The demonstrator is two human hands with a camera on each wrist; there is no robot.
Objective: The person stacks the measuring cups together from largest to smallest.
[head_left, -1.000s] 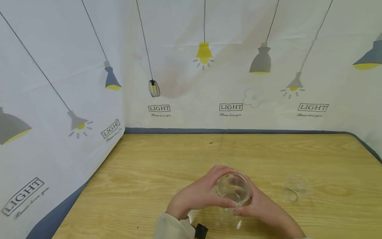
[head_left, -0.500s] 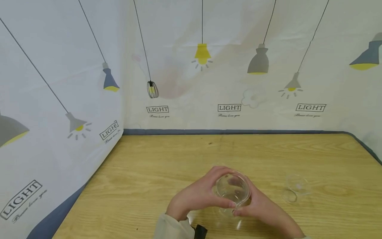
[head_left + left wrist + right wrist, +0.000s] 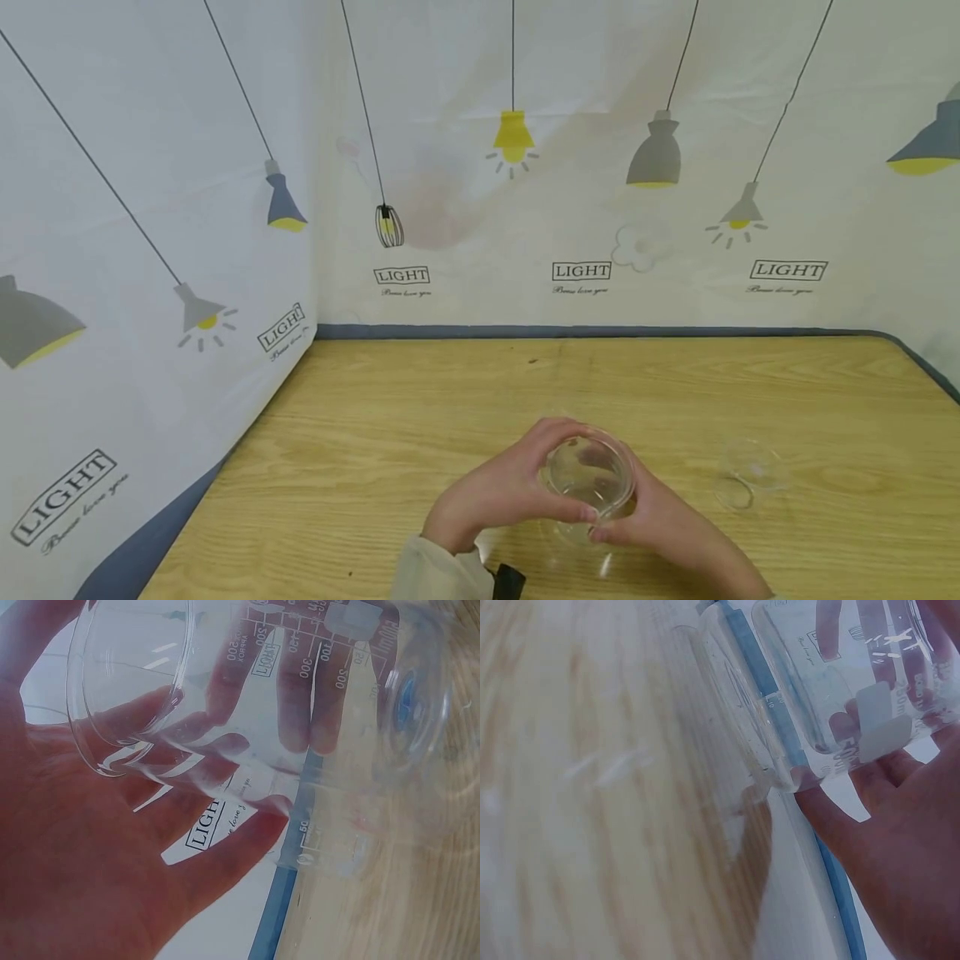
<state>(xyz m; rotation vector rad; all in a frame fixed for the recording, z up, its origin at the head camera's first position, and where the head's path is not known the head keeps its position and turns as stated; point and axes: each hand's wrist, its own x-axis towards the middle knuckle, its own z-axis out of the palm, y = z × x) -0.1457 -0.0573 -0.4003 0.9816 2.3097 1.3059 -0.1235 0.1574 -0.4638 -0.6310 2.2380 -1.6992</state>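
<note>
Left grip [image 3: 517, 487] curled round left side of beaker [image 3: 588, 475]; fingers reach round beaker's far side, left thumb [image 3: 558, 505] lies across near side. Right grip [image 3: 645, 512] curled round beaker's right side; right thumb [image 3: 613, 531] at near side, tip just beside left one. Left wrist [image 3: 450, 518] bent towards beaker, pale sleeve [image 3: 435, 571] below. Right forearm [image 3: 708, 554] bare, slanting up to beaker from near right.
</note>
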